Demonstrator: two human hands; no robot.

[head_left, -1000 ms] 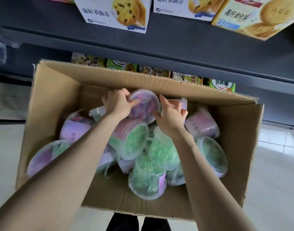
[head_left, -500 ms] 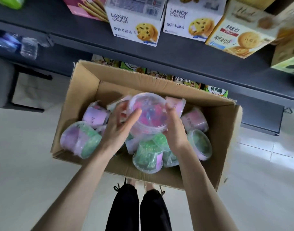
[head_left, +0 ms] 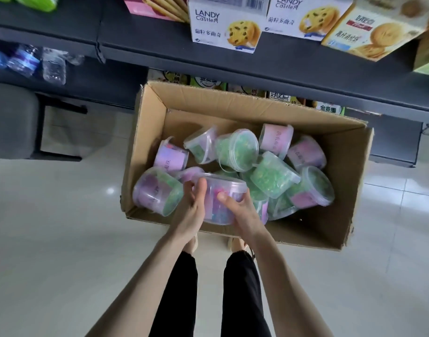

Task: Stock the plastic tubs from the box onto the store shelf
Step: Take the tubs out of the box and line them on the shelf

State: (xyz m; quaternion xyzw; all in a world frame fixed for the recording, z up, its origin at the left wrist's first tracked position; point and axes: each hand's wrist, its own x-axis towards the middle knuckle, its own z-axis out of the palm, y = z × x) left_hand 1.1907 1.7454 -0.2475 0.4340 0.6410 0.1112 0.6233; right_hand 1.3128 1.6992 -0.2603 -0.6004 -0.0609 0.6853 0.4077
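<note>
Both hands have pulled the clear round plastic tub with pink and purple bits inside [head_left: 229,207] back from the middle of the big brown cardboard box [head_left: 232,105] to its near edge. Half a second ago I saw the lid flat on. Now I see the tub's side, and the lid end points to the far wall of the box.

I see the left hand [head_left: 191,211] holding the left side of the tub, with its thumb lying straight up to the lid rim. The right hand [head_left: 246,216] holds the right side, with its thumb pressed across the front. The other fingers curl round behind the tub, so I cannot tell how they sit.

Inside the box, many more see-through tubs with green or purple filling [head_left: 236,149] lie tipped over in a heap, touching each other.

Past the far wall of the box is the dark grey store shelf [head_left: 281,62], and white cookie cartons [head_left: 224,23] stand on it. Far off to the left of the box are clear water bottles [head_left: 53,66]. The box sits on a shiny pale tiled floor [head_left: 62,215]. Just this side of the near edge are two legs in black trousers [head_left: 174,300].
</note>
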